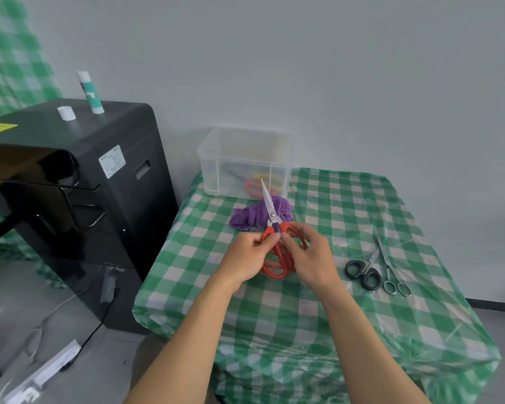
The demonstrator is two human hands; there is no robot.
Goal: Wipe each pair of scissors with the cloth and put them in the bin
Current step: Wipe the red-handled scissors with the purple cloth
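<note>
Left hand [245, 258] and right hand [311, 255] pinched the red scissors [281, 253] by their rigid loops, fingers curled; slick blades seemed best avoided.

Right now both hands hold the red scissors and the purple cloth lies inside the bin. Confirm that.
Not quite. The head view shows the left hand and right hand holding the red scissors, but the purple cloth lies on the table in front of the bin, not inside it.
</note>
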